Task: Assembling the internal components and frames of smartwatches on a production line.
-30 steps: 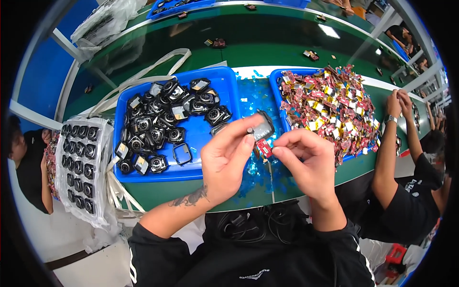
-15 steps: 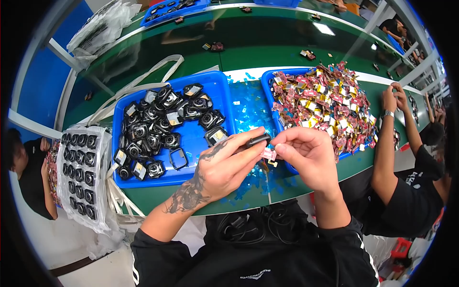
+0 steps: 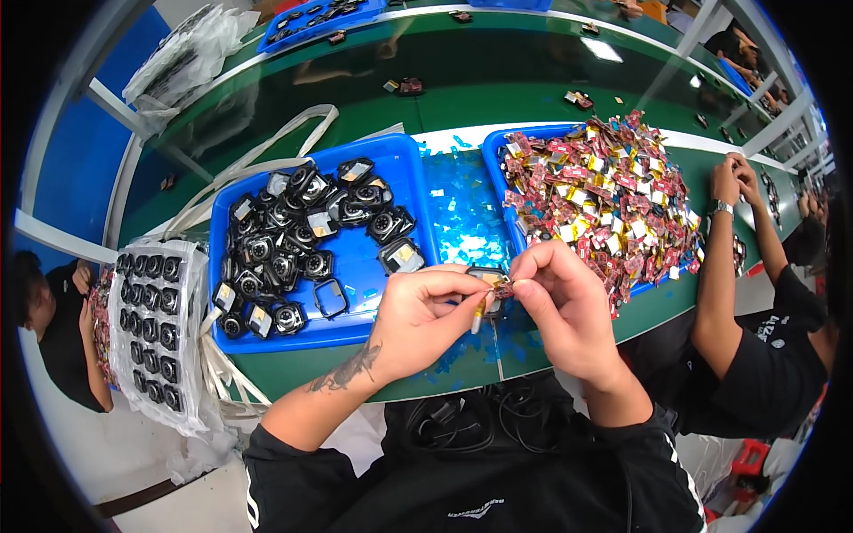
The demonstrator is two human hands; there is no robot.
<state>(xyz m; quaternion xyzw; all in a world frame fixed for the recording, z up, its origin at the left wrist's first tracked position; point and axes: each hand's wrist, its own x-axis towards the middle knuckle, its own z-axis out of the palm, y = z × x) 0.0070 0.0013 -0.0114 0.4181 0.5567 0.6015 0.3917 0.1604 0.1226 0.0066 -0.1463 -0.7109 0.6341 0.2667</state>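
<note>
My left hand [image 3: 425, 315] is closed on a black watch case [image 3: 487, 274], holding it just over the bench between two blue trays. A small reddish circuit board [image 3: 503, 289] with a flex strip shows at the case, between my fingertips. The thumb and forefinger of my right hand [image 3: 573, 311] pinch at that board's edge; whether they hold the board itself or only a loose bit is hidden. Below my left fingertips hangs a thin yellow-and-white strip [image 3: 478, 318]. Black watch cases [image 3: 283, 240] fill much of the left tray [image 3: 366, 275].
The right blue tray [image 3: 494, 164] is heaped with reddish circuit boards [image 3: 604, 191]. Blue film scraps [image 3: 458, 200] litter the bench between the trays. Parts lie on the green conveyor [image 3: 498, 89] beyond. A plastic-wrapped tray of cases [image 3: 151, 324] stands left. Co-workers sit on both sides.
The watch case, edge-on before, has turned so its flat side shows. Both hands have drawn closer together at the circuit board. Parts on the conveyor have shifted slightly right.
</note>
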